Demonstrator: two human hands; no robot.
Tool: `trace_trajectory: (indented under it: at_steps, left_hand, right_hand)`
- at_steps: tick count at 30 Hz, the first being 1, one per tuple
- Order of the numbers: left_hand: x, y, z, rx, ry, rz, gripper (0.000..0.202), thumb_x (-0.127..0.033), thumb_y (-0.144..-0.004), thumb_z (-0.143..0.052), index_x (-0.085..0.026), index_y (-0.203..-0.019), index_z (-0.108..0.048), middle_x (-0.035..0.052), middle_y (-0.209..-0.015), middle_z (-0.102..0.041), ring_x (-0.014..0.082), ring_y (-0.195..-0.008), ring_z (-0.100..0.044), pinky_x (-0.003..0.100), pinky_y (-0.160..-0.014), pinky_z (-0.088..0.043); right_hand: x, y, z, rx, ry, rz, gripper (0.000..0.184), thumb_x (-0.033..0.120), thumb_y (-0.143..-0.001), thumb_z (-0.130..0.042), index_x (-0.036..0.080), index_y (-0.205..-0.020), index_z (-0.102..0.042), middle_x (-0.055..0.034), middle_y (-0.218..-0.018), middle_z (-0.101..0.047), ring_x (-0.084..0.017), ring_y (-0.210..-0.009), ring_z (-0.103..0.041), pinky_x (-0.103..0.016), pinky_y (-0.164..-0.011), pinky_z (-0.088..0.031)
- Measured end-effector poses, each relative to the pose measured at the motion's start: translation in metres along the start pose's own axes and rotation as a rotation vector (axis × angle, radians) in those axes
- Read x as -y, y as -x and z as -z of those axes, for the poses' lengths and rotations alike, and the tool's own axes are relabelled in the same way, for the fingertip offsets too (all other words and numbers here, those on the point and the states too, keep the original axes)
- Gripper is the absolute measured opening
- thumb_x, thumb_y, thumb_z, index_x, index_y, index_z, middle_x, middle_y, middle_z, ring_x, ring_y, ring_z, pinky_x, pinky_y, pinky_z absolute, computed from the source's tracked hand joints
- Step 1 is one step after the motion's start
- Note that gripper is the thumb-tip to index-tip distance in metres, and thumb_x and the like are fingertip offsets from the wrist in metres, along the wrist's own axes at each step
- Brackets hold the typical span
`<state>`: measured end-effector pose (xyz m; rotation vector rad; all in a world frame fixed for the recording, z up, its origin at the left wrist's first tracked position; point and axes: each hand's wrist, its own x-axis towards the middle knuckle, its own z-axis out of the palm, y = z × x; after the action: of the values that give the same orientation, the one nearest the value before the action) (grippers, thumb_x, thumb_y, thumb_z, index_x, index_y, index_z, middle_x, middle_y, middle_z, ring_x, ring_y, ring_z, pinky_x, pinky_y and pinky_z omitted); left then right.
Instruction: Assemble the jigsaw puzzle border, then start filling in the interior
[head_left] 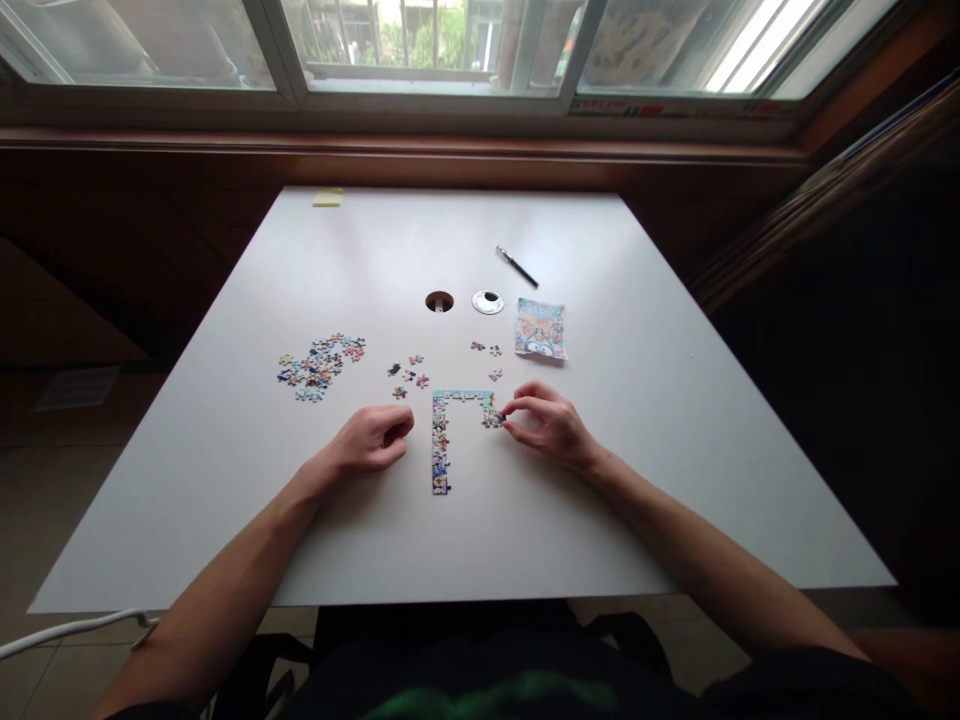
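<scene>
Head view, clock taken from the joined puzzle section [439, 440]: left hand [373, 437] at nine o'clock, curled into a loose fist resting by the table [360, 550]; contents cannot be told. Right hand [551, 425] at three o'clock, thumb and forefinger pinching a small puzzle piece [502, 417] at the section's right leg. Section is flat, bracket-shaped, multicoloured. Loose knobbed pieces [322, 365] heaped at ten o'clock; crinkled, printed packet [540, 330] at one. Tabletop white, smooth.

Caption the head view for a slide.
Right hand pinching a piece at the right side of a partly built jigsaw border, left hand curled opposite, more pieces on the white table.
</scene>
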<state>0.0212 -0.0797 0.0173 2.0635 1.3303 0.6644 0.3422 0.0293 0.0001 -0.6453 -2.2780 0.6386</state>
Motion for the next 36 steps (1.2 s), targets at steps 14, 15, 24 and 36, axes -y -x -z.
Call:
trace_trajectory:
  at_steps: [14, 15, 24, 36]
  left_hand:
    - [-0.0025, -0.0001, 0.0017, 0.000, -0.007, 0.006, 0.012, -0.010, -0.068, -0.044, -0.020, -0.074, -0.040, -0.0041, -0.067, -0.040, 0.0104, -0.060, -0.033, 0.024, -0.059, -0.029]
    - [-0.0029, -0.0002, 0.0020, 0.000, -0.007, 0.006, 0.012, -0.010, -0.069, -0.044, -0.020, -0.074, -0.039, -0.0041, -0.067, -0.040, 0.0104, -0.060, -0.033, 0.024, -0.059, -0.029]
    - [-0.0056, -0.0015, 0.0028, 0.005, -0.024, 0.008, 0.011, -0.010, -0.068, -0.044, -0.020, -0.073, -0.040, -0.0039, -0.066, -0.040, 0.0106, -0.060, -0.033, 0.024, -0.058, -0.029]
    - [-0.0058, -0.0020, 0.0024, 0.003, -0.025, 0.007, 0.011, -0.010, -0.068, -0.044, -0.020, -0.072, -0.039, -0.0037, -0.066, -0.039, 0.0107, -0.060, -0.033, 0.024, -0.057, -0.029]
  right_hand:
    - [-0.0008, -0.0009, 0.0002, 0.167, 0.014, 0.133, 0.008, 0.023, -0.085, -0.071, 0.022, -0.093, -0.070, -0.0069, -0.096, -0.060, -0.019, -0.087, -0.060, -0.034, -0.081, -0.055]
    - [-0.0011, -0.0008, 0.0000, 0.168, 0.014, 0.128, 0.008, 0.023, -0.085, -0.071, 0.022, -0.093, -0.070, -0.0070, -0.096, -0.060, -0.019, -0.087, -0.060, -0.035, -0.081, -0.055]
    - [-0.0010, -0.0019, 0.0001, 0.179, 0.021, 0.111, 0.010, 0.026, -0.086, -0.070, 0.024, -0.096, -0.071, -0.0068, -0.096, -0.060, -0.019, -0.087, -0.060, -0.036, -0.081, -0.056]
    - [0.0011, -0.0022, 0.0015, 0.181, 0.005, 0.098, 0.011, 0.023, -0.086, -0.068, 0.024, -0.097, -0.072, -0.0071, -0.097, -0.059, -0.019, -0.088, -0.060, -0.035, -0.082, -0.055]
